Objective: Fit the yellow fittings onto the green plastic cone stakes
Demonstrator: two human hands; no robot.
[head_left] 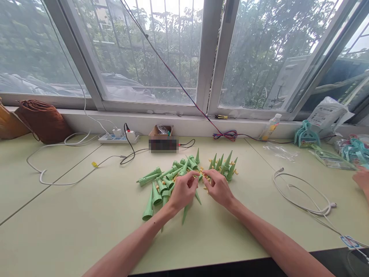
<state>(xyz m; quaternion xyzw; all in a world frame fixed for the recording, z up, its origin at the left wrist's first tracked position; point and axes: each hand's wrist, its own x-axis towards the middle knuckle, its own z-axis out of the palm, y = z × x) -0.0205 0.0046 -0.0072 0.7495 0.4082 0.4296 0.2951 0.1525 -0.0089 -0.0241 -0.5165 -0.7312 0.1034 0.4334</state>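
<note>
A heap of green plastic cone spikes (161, 184) lies on the pale green table (86, 215), some flat, some standing upright (227, 163). Small yellow pieces (205, 177) are scattered among them. My left hand (183, 190) rests over the heap with its fingers curled round a green spike that pokes out below it. My right hand (219, 186) sits just to the right, fingertips pinched at the small yellow pieces. The fingertips of both hands almost meet above the pile.
A power strip (117, 137) with white and black cables, a small cardboard box (163, 134) and a brown bag (43, 119) stand along the window sill. A white cable (302, 192) loops at right. Another person's hand (361, 179) shows at the right edge beside teal items (305, 134).
</note>
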